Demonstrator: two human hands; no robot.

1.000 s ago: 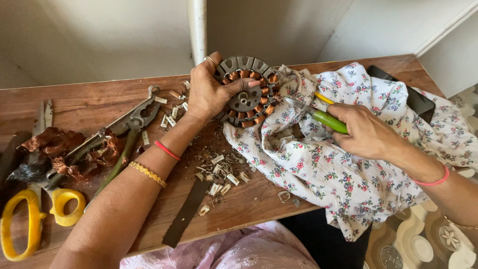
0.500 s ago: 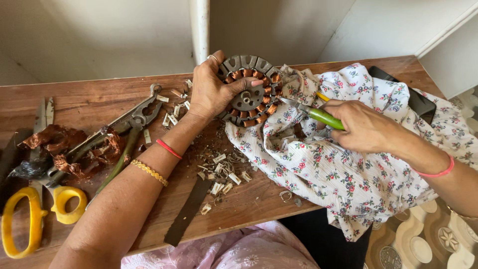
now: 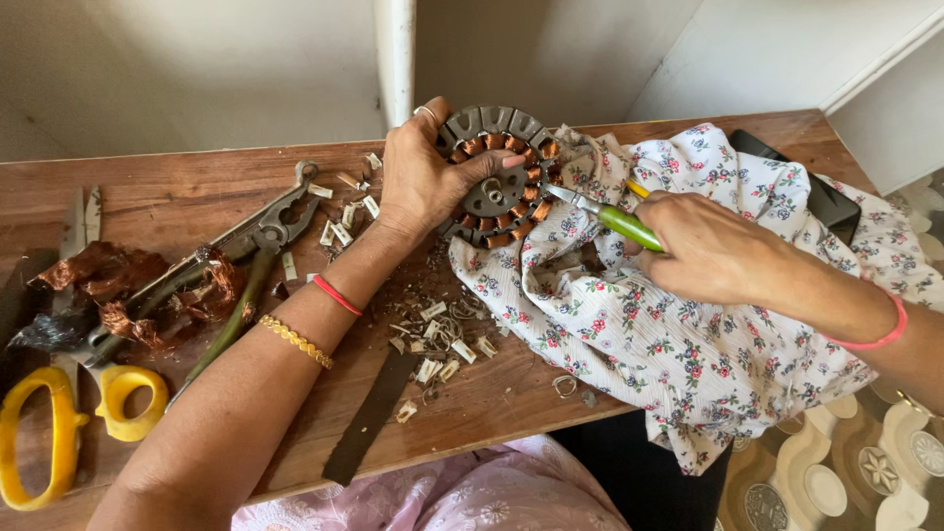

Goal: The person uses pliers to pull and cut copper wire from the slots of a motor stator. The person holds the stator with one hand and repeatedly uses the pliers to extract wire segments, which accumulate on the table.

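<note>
1 left hand [image 3: 425, 182] clamped on 1 stator [image 3: 497, 177], counter [image 3: 197, 202] back edge | 1 right hand [image 3: 710, 246] fisted round 1 green-handled tool [image 3: 629, 227], tip at windings | 1 floral cloth [image 3: 678, 334] | 1 pliers [image 3: 251, 241] | 1 yellow scissors [image 3: 69, 413]

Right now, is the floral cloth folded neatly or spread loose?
Spread loose. The floral cloth lies crumpled over the table edge, partly under the motor stator, one corner hanging off the front.

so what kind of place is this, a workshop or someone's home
Probably a home bench used for motor repair or copper salvage: a plain wooden table holds a copper-wound stator, pliers, scraps of stripped copper and a flowered cloth, above a patterned floor.
</note>
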